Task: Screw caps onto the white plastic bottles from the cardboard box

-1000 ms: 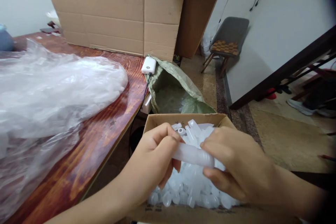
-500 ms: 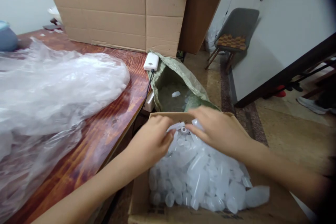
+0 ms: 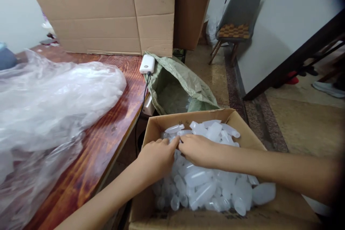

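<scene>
Both my hands are down in an open cardboard box (image 3: 153, 129) full of small translucent plastic bottles (image 3: 207, 187). My left hand (image 3: 157, 158) rests at the box's left side with its fingers curled into the pile. Coming in from the right, my right hand (image 3: 198, 149) has its fingers bent down among the bottles. The fingertips of the two hands meet near the far left of the heap. What the fingers grip is hidden by the bottles and by the hands themselves.
A green woven sack (image 3: 183, 86) with bottles inside stands open beyond the box. To the left, the wooden table (image 3: 118, 100) carries a heap of clear plastic bags (image 3: 54, 100), a white power bank (image 3: 147, 64) and a big cardboard carton (image 3: 107, 10). A chair (image 3: 234, 25) stands at the back.
One second ago both hands held one bottle above the box. They moved to the far edge, a bottle showed in the sack, and now both hands are down in the pile.
</scene>
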{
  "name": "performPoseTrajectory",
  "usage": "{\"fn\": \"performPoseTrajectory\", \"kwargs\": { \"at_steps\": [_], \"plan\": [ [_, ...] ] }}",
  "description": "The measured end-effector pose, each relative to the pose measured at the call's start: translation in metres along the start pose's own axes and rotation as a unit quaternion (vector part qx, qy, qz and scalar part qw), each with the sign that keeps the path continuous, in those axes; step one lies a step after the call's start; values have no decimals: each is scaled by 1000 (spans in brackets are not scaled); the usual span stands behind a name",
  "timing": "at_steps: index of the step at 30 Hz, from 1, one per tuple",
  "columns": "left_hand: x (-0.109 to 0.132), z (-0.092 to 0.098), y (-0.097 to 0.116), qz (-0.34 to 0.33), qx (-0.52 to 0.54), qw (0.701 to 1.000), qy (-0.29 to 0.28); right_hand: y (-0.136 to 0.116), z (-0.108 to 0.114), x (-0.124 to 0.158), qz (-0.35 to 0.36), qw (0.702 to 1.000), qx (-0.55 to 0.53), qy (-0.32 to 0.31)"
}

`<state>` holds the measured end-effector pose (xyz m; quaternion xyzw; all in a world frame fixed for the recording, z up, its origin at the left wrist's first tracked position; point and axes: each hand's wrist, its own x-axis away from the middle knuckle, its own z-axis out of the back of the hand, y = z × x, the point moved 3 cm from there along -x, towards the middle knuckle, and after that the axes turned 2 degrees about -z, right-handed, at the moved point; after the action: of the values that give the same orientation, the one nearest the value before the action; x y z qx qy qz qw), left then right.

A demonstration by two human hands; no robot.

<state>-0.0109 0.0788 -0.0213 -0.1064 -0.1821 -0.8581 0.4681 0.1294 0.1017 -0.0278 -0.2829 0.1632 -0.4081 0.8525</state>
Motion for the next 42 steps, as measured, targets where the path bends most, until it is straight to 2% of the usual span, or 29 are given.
{"fn": "performPoseTrajectory", "kwargs": {
  "at_steps": [4, 6, 7, 8, 10, 11, 12, 14, 17, 21, 23, 25, 28, 31, 34, 36, 38, 42],
  "plan": [
    [0, -1, 1, -3, -29, 1000, -6, -5, 33, 14, -20, 996, -54, -73],
    [-2, -1, 2, -4, -36, 999, -10, -4, 49, 23, -84, 980, -149, -100],
    [-2, -2, 2, -5, -38, 999, -11, -4, 54, 27, -137, 954, -243, -110],
    [-3, -2, 2, -6, -38, 999, -12, -3, 58, 33, -194, 907, -355, -116],
    [-5, -4, 2, -11, -33, 999, -14, -4, 59, 44, -283, 767, -566, -111],
    [-6, -5, 1, -14, -29, 999, -15, -5, 59, 48, -306, 702, -634, -104],
    [-7, -6, 1, -17, -25, 999, -16, -6, 58, 52, -314, 665, -670, -101],
    [-8, -8, 1, -22, -17, 999, -18, -8, 57, 57, -318, 642, -691, -94],
    [-9, -9, 0, -28, -6, 999, -21, -7, 54, 61, -309, 649, -690, -88],
    [-9, -5, 2, -30, 14, 999, -15, -5, 54, 59, -277, 673, -682, -71],
    [-7, 0, 4, -39, 46, 998, 9, -3, 53, 59, -274, 688, -670, -55],
    [-2, 8, 7, -70, 127, 987, 62, 0, 52, 60, -283, 702, -653, -31],
    [7, 20, 11, -114, 279, 945, 127, 5, 49, 64, -289, 735, -614, 4],
    [14, 27, 18, -125, 378, 910, 116, 7, 48, 67, -279, 794, -540, 11],
    [17, 28, 28, -105, 453, 881, 85, 2, 49, 68, -240, 872, -427, 1],
    [17, 27, 31, -50, 509, 856, 72, -6, 53, 69, -167, 930, -326, 30],
    [17, 24, 34, 11, 567, 821, 64, -16, 58, 72, -67, 968, -232, 66],
    [16, 19, 43, 53, 694, 718, 6, -32, 61, 82, 103, 984, -126, 69]
  ]
}}
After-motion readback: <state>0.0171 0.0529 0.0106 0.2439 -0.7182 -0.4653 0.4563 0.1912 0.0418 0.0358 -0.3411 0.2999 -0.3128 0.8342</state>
